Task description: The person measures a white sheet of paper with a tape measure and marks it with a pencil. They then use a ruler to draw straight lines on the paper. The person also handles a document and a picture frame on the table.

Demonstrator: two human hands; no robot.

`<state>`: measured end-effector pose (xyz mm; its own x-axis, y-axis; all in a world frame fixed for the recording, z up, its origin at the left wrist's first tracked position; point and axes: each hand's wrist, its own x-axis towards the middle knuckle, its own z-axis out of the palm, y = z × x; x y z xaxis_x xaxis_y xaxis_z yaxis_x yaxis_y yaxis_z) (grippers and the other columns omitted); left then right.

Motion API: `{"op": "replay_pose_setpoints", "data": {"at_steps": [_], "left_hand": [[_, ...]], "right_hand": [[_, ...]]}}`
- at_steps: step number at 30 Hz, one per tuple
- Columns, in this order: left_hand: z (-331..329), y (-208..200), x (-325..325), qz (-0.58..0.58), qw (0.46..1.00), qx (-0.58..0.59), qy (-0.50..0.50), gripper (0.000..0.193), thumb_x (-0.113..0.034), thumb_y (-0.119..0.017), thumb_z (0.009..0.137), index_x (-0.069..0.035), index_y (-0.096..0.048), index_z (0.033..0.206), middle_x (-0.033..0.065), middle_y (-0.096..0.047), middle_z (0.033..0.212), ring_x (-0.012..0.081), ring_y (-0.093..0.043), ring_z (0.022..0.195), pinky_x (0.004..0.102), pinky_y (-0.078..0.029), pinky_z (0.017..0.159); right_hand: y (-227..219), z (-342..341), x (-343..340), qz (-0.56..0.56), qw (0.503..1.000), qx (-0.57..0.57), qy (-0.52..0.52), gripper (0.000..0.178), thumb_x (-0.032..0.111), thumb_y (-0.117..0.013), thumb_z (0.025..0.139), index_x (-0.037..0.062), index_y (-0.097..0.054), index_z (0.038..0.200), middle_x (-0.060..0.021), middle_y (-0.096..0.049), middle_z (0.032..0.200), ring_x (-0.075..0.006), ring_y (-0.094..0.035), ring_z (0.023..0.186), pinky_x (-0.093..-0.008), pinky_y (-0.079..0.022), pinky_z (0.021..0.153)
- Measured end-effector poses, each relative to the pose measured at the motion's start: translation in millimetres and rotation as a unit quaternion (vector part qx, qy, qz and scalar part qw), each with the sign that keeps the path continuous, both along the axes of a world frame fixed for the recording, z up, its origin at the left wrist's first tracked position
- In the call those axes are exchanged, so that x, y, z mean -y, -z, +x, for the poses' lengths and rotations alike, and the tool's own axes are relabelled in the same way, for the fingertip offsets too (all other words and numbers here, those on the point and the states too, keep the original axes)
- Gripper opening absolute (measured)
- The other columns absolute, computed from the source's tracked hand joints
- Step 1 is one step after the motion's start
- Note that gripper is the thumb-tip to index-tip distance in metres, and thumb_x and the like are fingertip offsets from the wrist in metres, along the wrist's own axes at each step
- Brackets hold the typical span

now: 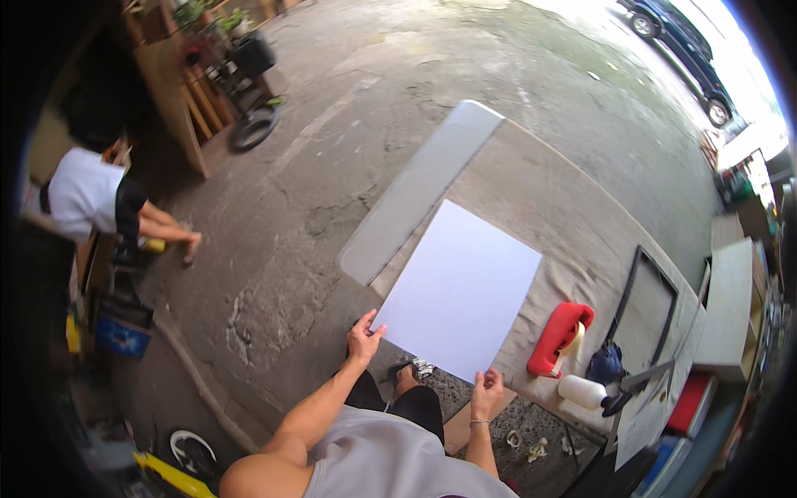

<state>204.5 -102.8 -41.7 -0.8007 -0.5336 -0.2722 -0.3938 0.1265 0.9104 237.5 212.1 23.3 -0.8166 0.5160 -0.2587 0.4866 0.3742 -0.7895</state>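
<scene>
A large white rectangular sheet (461, 286), flat and stiff-looking, lies over the cloth-covered table (531, 178), its near edge reaching past the table's side toward me. My left hand (363, 339) grips its left near corner, thumb along the edge. At the right near corner, my right hand (487, 396) pinches the sheet between thumb and fingers. To the right of the sheet rests a red tape dispenser (561, 339) with a pale roll in it. A white bottle with a black top (583, 392) lies on its side close by.
A black rectangular frame (656, 307), a dark blue bundle (606, 362) and a metal square (646, 378) lie at the table's right. Scraps (535, 450) litter the ground below. At far left, a person (91, 192) bends over. A shelf unit (724, 307) stands right.
</scene>
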Motion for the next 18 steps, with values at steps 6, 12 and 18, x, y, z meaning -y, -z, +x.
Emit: {"op": "replay_pose_setpoints", "data": {"at_steps": [6, 12, 18], "left_hand": [[-30, -35, 12, 0.040, 0.997, 0.022, 0.069, 0.045, -0.001, -0.074, 0.080, 0.006, -0.061, 0.122, 0.0158, -0.070, 0.103, 0.0152, -0.066, 0.083, 0.0265, -0.055, 0.073], [-47, -49, 13, 0.140, 0.988, -0.003, 0.057, 0.049, 0.003, -0.074, 0.079, 0.010, -0.057, 0.124, 0.0184, -0.065, 0.116, 0.0184, -0.066, 0.098, 0.0274, -0.053, 0.087], [-37, -23, 4, -0.023, 0.995, 0.008, 0.099, 0.041, -0.002, -0.072, 0.082, 0.004, -0.063, 0.121, 0.0160, -0.068, 0.110, 0.0210, -0.065, 0.097, 0.0323, -0.052, 0.087]], "right_hand": [[32, 3, 5, -0.280, 0.945, -0.050, 0.162, 0.026, 0.005, -0.069, 0.086, -0.0049, -0.065, 0.110, -0.0076, -0.069, 0.093, -0.0112, -0.062, 0.073, -0.0246, -0.051, 0.060], [7, -4, 20, -0.287, 0.931, -0.121, 0.191, 0.031, 0.002, -0.069, 0.086, -0.0082, -0.064, 0.115, -0.0128, -0.069, 0.099, -0.0133, -0.065, 0.078, -0.0253, -0.054, 0.066], [38, 3, 21, -0.233, 0.942, -0.058, 0.236, 0.032, 0.005, -0.071, 0.085, -0.0081, -0.064, 0.113, -0.0111, -0.068, 0.100, -0.0157, -0.064, 0.082, -0.0261, -0.053, 0.070]]}}
